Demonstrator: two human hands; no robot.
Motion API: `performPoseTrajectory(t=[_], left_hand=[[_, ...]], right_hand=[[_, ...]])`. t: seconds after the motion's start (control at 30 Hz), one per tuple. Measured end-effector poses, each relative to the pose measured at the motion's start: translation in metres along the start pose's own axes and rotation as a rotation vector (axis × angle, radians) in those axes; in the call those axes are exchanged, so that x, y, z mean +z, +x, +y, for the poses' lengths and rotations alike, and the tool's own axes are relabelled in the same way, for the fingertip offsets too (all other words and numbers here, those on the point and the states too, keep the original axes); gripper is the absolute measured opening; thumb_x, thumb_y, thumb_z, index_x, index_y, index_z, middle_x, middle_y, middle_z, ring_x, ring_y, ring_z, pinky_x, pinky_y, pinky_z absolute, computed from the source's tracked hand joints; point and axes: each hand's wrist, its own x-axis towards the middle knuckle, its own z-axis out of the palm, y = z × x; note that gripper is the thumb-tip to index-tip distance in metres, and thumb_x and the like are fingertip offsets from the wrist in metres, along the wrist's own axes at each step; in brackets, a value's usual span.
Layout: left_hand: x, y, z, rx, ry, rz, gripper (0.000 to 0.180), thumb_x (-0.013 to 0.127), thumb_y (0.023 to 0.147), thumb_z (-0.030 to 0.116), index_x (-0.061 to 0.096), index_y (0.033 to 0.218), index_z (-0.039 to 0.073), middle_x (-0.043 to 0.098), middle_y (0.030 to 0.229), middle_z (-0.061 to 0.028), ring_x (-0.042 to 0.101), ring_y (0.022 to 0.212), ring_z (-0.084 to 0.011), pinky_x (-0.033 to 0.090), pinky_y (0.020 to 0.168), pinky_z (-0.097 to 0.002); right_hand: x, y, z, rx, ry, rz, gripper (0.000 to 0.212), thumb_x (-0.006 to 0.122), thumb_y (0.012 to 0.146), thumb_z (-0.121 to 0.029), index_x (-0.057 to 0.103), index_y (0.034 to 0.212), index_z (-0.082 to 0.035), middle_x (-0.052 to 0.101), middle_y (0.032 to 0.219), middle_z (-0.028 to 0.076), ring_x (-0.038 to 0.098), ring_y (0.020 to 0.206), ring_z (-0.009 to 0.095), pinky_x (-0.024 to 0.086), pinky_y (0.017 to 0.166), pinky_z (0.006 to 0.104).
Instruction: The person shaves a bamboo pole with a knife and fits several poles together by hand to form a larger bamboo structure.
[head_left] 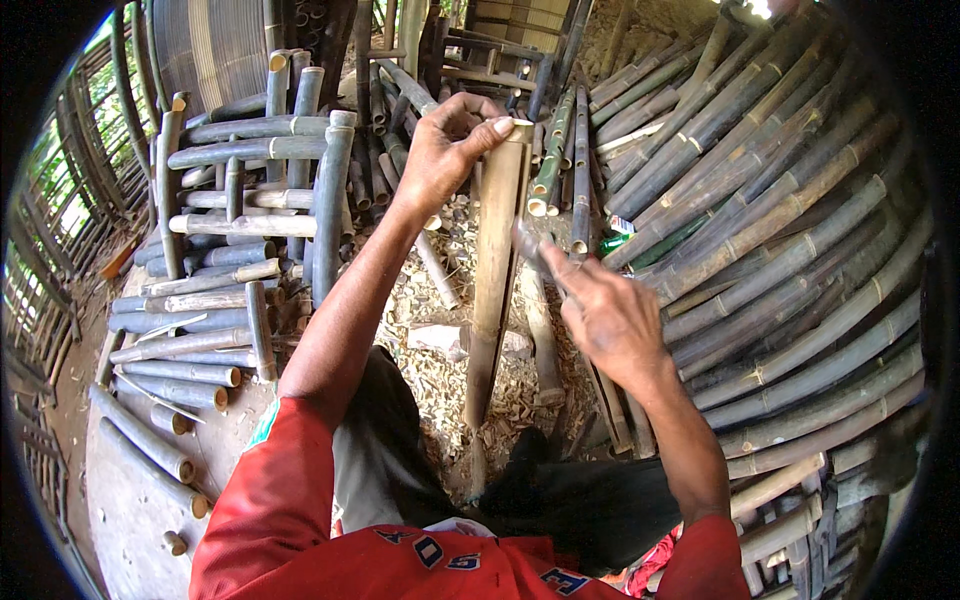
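A long split bamboo piece [495, 240] stands nearly upright between my knees, its pale face showing and its lower end among the shavings. My left hand [455, 145] is closed on its top end, the thumb lying over the pale cut edge. Beside the piece's right side, my right hand [615, 320] is closed round a tool, with the index finger stretched along it. Only a short dark grey metal blade [530, 248] shows; its handle is hidden in the hand.
Bamboo shavings [455, 385] cover the ground between my legs. Bamboo frames [250, 150] and short cut poles [180, 375] lie at left. A large stack of long bamboo poles [790, 270] fills the right side. A loose bamboo length [543, 345] lies just behind the upright piece.
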Motion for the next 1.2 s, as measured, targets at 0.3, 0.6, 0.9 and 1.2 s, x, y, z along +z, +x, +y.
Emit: performPoseTrajectory(t=[0.3, 0.6, 0.9, 1.2], left_hand=[[0.007, 0.001, 0.002, 0.031, -0.045, -0.006, 0.028, 0.077, 0.093, 0.029, 0.068, 0.103, 0.005, 0.068, 0.086, -0.0002, 0.06, 0.08, -0.0087, 0.049, 0.074, -0.0264], [0.004, 0.004, -0.008, 0.044, -0.006, 0.003, 0.027, 0.075, 0.095, 0.03, 0.068, 0.103, 0.005, 0.067, 0.087, 0.0012, 0.058, 0.08, -0.0074, 0.047, 0.074, -0.0259], [0.02, 0.02, -0.004, 0.077, 0.022, -0.125, 0.032, 0.076, 0.093, 0.036, 0.07, 0.105, 0.007, 0.07, 0.092, -0.0014, 0.061, 0.092, -0.0119, 0.047, 0.089, -0.0297], [-0.046, 0.017, -0.029, -0.069, -0.061, -0.116, 0.025, 0.071, 0.098, 0.029, 0.066, 0.108, 0.007, 0.069, 0.099, -0.0001, 0.061, 0.096, -0.0083, 0.049, 0.089, -0.0279]], right_hand=[[-0.048, 0.041, 0.007, 0.043, 0.037, 0.184, 0.061, 0.07, 0.085, -0.004, 0.056, 0.144, -0.01, 0.063, 0.085, 0.017, 0.067, 0.076, 0.036, 0.055, 0.069, 0.0458], [-0.028, 0.041, 0.002, -0.003, -0.02, 0.146, 0.06, 0.072, 0.083, -0.003, 0.057, 0.141, -0.004, 0.065, 0.084, 0.016, 0.069, 0.073, 0.033, 0.057, 0.066, 0.043], [0.112, -0.083, -0.062, -0.246, 0.114, -0.457, 0.072, 0.066, 0.084, -0.005, 0.046, 0.152, -0.018, 0.068, 0.087, 0.014, 0.068, 0.07, 0.03, 0.056, 0.065, 0.0465], [0.02, -0.032, -0.019, 0.141, 0.261, -0.089, 0.07, 0.067, 0.086, -0.002, 0.048, 0.153, -0.015, 0.066, 0.088, 0.016, 0.066, 0.067, 0.029, 0.056, 0.061, 0.0423]])
